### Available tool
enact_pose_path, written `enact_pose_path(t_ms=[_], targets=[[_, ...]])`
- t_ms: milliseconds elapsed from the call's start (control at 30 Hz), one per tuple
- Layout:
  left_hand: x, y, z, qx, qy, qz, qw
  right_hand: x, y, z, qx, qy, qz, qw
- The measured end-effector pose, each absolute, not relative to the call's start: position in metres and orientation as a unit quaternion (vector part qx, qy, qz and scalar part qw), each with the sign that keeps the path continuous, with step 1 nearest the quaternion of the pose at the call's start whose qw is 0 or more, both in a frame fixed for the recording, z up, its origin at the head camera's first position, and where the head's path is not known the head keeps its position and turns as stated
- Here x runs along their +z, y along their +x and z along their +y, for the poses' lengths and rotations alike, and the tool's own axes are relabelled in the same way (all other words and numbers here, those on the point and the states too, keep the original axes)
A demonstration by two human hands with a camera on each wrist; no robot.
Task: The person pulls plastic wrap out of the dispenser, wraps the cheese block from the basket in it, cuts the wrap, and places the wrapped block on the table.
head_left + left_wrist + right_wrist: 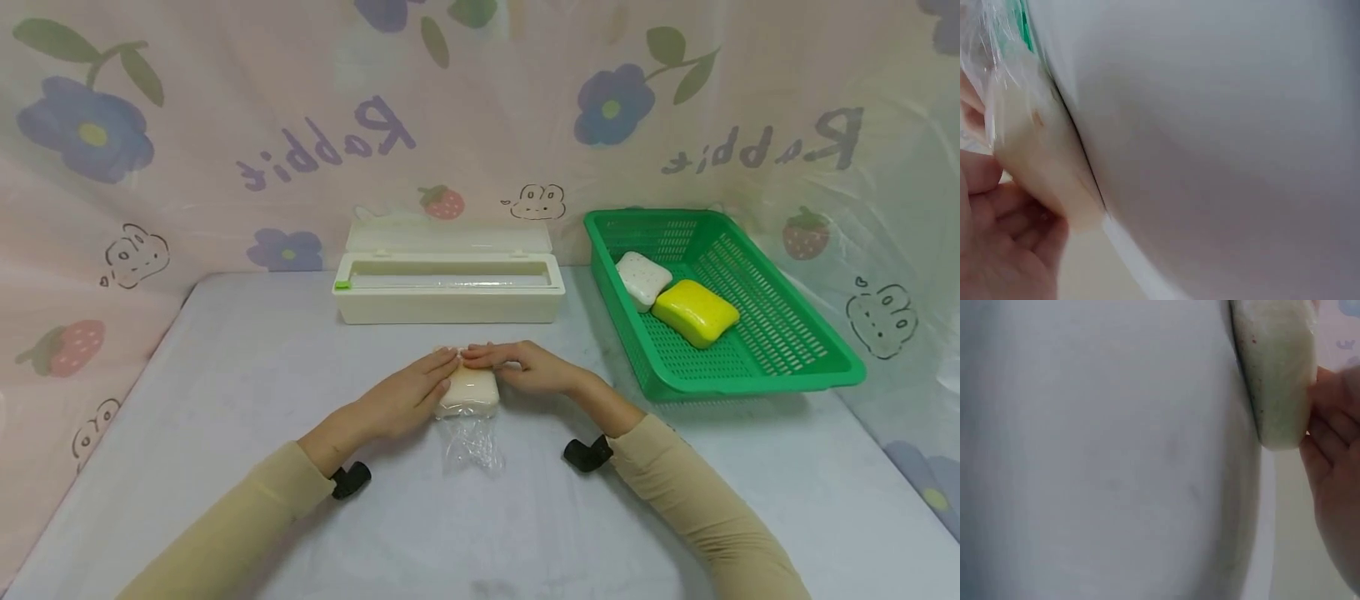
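Note:
A cream soap bar (474, 390) lies flat on the table, partly covered by clear plastic wrap (472, 446) whose loose end spreads toward the near side. On its far left part rests my left hand (407, 393), fingers extended. My right hand (538, 367) reaches in from the right, its fingertips touching the soap's far edge close to the left fingertips. In the left wrist view, the fingers touch the side of the wrapped soap (1038, 137). The right wrist view shows fingers against the soap's end (1282, 394).
Behind the soap stands a white wrap dispenser (450, 307) with its clear lid raised. A green basket (757, 385) at the right holds a white speckled soap (643, 280) and a yellow soap (693, 312). A printed curtain (480, 100) surrounds the table's back and sides.

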State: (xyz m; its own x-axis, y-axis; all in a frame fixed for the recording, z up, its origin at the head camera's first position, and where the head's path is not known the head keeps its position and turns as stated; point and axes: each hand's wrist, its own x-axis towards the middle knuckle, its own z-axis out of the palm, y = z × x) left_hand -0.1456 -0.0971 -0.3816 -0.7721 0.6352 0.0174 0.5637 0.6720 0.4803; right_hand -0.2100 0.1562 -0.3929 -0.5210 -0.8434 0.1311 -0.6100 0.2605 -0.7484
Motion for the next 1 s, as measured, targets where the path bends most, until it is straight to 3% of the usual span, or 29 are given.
enact_pose_path(t_ms=[200, 300, 600, 1000], targets=[[-0.383, -0.143, -0.105, 0.206, 0.358, 0.910, -0.028, -0.384, -0.204, 0.160, -0.418, -0.458, 0.775, 0.123], [-0.385, -0.141, -0.108, 0.199, 0.372, 0.905, -0.052, -0.380, -0.198, 0.164, -0.408, -0.450, 0.784, 0.128], [-0.384, -0.140, -0.105, 0.212, 0.359, 0.909, 0.014, -0.385, -0.192, 0.164, -0.336, -0.484, 0.794, 0.151], [-0.386, -0.143, -0.097, 0.250, 0.332, 0.909, 0.028, -0.387, -0.183, 0.156, -0.311, -0.472, 0.813, 0.140]])
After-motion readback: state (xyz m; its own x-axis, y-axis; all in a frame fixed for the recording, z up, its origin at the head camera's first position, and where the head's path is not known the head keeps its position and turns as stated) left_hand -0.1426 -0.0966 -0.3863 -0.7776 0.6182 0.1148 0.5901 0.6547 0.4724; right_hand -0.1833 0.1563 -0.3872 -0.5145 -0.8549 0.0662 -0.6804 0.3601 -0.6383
